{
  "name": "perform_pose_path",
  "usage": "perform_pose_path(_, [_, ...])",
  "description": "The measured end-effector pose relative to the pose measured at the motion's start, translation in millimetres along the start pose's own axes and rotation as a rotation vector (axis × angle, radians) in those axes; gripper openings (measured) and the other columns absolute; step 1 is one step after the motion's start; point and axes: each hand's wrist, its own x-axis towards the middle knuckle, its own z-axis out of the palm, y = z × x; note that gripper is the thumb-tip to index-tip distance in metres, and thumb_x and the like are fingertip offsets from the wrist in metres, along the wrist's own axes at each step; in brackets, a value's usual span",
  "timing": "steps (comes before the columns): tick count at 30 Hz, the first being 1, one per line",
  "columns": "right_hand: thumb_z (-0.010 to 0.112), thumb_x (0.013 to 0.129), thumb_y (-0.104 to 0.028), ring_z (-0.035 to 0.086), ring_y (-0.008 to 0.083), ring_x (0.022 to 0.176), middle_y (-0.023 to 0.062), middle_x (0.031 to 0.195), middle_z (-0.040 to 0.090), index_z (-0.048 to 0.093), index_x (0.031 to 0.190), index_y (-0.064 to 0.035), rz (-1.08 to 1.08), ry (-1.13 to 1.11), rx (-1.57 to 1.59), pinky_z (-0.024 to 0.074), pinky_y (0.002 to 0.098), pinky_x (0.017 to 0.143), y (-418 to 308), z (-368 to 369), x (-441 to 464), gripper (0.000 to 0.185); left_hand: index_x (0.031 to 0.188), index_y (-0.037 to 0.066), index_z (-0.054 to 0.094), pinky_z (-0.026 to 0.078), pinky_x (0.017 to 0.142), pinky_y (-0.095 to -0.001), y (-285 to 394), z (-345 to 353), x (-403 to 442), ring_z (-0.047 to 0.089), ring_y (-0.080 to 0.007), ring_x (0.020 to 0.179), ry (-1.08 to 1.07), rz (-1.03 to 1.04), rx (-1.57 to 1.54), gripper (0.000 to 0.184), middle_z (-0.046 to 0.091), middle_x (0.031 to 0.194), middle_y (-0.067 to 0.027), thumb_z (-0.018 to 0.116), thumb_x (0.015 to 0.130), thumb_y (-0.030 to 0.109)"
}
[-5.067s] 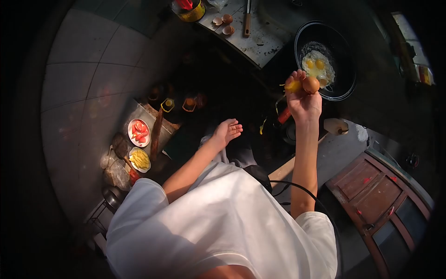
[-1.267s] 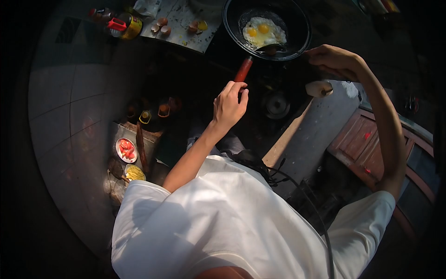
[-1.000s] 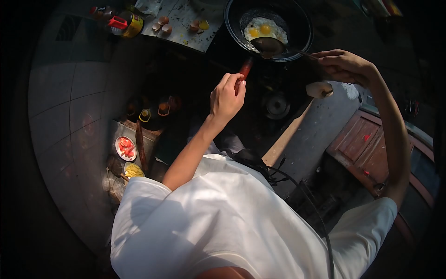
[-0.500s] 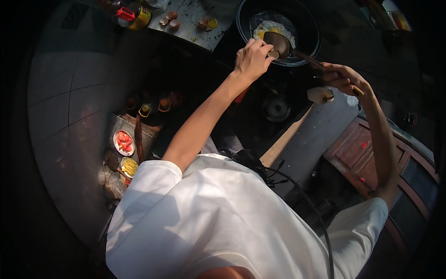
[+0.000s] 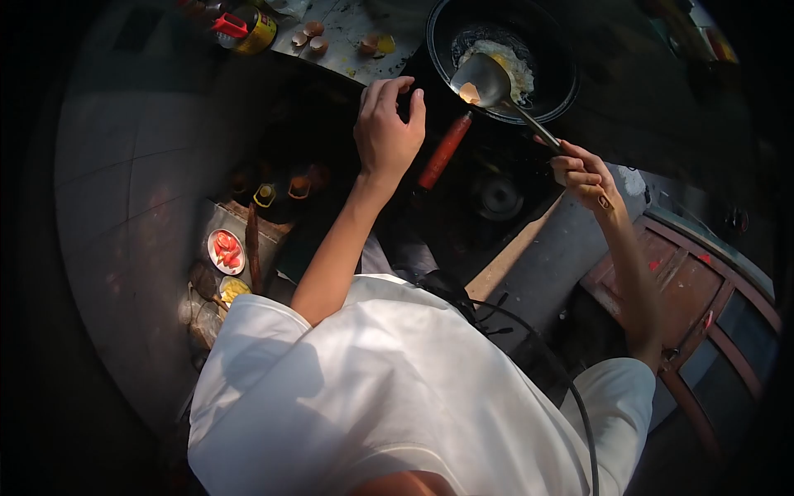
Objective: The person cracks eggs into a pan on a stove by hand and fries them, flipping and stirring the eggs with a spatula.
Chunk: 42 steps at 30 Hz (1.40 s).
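My right hand (image 5: 585,172) is closed around the handle of a metal spatula (image 5: 486,76). Its blade is over the near rim of a dark wok (image 5: 571,97). On the blade lies a small brownish piece that looks like eggshell (image 5: 469,93). Partly behind the blade, a frying egg (image 5: 518,73) with white and yellow parts sits in the wok. My left hand (image 5: 389,124) is in the air left of the wok, thumb and fingers curved apart, holding nothing. The wok's red handle (image 5: 447,151) points toward me, between my two hands.
Broken eggshells (image 5: 314,37) lie on the counter (image 5: 343,58) left of the wok, near a jar with a red lid (image 5: 240,29). Lower left are a bowl of cut tomatoes (image 5: 226,250) and a dish of yellow pieces (image 5: 234,288). A wooden cabinet (image 5: 653,264) stands at right.
My left hand has let go of a pale shell-like piece and drawn back left. The spatula and right hand have shifted lower. A pale object below my right hand is no longer visible.
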Motion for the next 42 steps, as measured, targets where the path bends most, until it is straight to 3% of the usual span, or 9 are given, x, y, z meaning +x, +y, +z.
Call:
perform_pose_path(8, [0.031, 0.101, -0.018, 0.033, 0.0039, 0.039, 0.0033, 0.070, 0.035, 0.030, 0.132, 0.0035, -0.018, -0.239, -0.015, 0.0316, 0.0150, 0.023, 44, 57, 115, 0.038, 0.100, 0.004, 0.062, 0.046, 0.063, -0.0289, -56, -50, -59, 0.054, -0.0176, 0.070, -0.138, -0.194, 0.049, 0.019, 0.059, 0.087, -0.0048, 0.060, 0.086, 0.016])
perform_pose_path(11, [0.041, 0.099, -0.023, 0.033, 0.0032, 0.041, -0.0005, 0.068, 0.038, 0.043, 0.121, -0.0049, -0.275, 0.084, -0.723, 0.0334, 0.0148, 0.026, 54, 82, 169, 0.028, 0.103, 0.002, 0.061, 0.047, 0.064, -0.0287, -56, -47, -83, 0.055, -0.0178, 0.070, -0.262, -0.344, 0.036, 0.024, 0.060, 0.088, -0.0060, 0.059, 0.087, 0.020])
perform_pose_path(14, [0.045, 0.095, -0.025, 0.049, 0.0118, 0.046, 0.0025, 0.063, 0.051, 0.033, 0.141, -0.0090, -0.548, 0.484, -1.685, 0.0445, 0.0269, 0.041, 70, 82, 210, 0.050, 0.108, 0.000, 0.059, 0.048, 0.064, -0.0295, -62, -30, -109, 0.056, -0.0188, 0.070, -0.386, -0.473, -0.041, 0.032, 0.060, 0.089, -0.0089, 0.061, 0.087, 0.023])
perform_pose_path(18, [0.047, 0.096, -0.030, 0.046, 0.0091, 0.046, 0.0024, 0.064, 0.050, 0.034, 0.142, -0.0093, -0.469, 0.589, -1.860, 0.0435, 0.0251, 0.042, 88, 85, 200, 0.052, 0.118, -0.002, 0.051, 0.047, 0.069, -0.0261, -60, -8, -134, 0.052, -0.0122, 0.071, -0.504, -0.511, -0.117, 0.043, 0.057, 0.086, -0.0052, 0.066, 0.087, 0.023])
perform_pose_path(20, [0.048, 0.095, -0.031, 0.045, 0.0090, 0.045, 0.0012, 0.061, 0.048, 0.035, 0.141, -0.0100, -0.818, 0.466, -2.019, 0.0429, 0.0257, 0.042, 79, 50, 189, 0.052, 0.119, -0.002, 0.049, 0.048, 0.070, -0.0268, -54, -3, -136, 0.053, -0.0135, 0.073, -0.519, -0.470, -0.130, 0.045, 0.058, 0.088, -0.0066, 0.066, 0.086, 0.024])
perform_pose_path(26, [0.051, 0.095, -0.026, 0.041, 0.0039, 0.039, -0.0027, 0.061, 0.048, 0.042, 0.138, -0.0110, -0.452, 0.698, -1.777, 0.0375, 0.0217, 0.033, 71, 83, 54, 0.047, 0.129, 0.000, 0.042, 0.046, 0.087, -0.0354, -43, 5, -126, 0.059, -0.0275, 0.102, -0.686, -0.496, -0.211, 0.061, 0.061, 0.109, -0.0160, 0.061, 0.087, 0.040])
perform_pose_path(32, [0.051, 0.094, -0.020, 0.037, 0.0032, 0.034, -0.0027, 0.058, 0.049, 0.045, 0.136, -0.0082, -0.504, 0.930, -1.753, 0.0345, 0.0207, 0.032, 62, 86, -12, 0.044, 0.128, 0.000, 0.041, 0.047, 0.083, -0.0390, -31, 9, -120, 0.061, -0.0336, 0.093, -0.781, -0.592, -0.241, 0.057, 0.062, 0.100, -0.0195, 0.058, 0.088, 0.037])
perform_pose_path(37, [0.051, 0.092, -0.020, 0.056, 0.0171, 0.047, 0.0113, 0.068, 0.063, 0.051, 0.130, -0.0085, -0.004, 1.192, -2.154, 0.0476, 0.0314, 0.048, 50, 94, 6, 0.040, 0.126, 0.000, 0.042, 0.048, 0.080, -0.0392, -35, 18, -124, 0.062, -0.0330, 0.088, -0.750, -0.572, -0.274, 0.053, 0.063, 0.096, -0.0190, 0.057, 0.089, 0.035])
perform_pose_path(42, [0.048, 0.092, -0.014, 0.060, 0.0393, 0.070, 0.0244, 0.082, 0.061, 0.052, 0.126, -0.0047, -0.170, 1.018, -2.459, 0.0471, 0.0436, 0.064, 26, 51, 26, 0.035, 0.127, 0.001, 0.042, 0.048, 0.074, -0.0324, -38, 23, -132, 0.062, -0.0190, 0.077, -0.695, -0.536, -0.258, 0.051, 0.063, 0.081, -0.0080, 0.058, 0.090, 0.033])
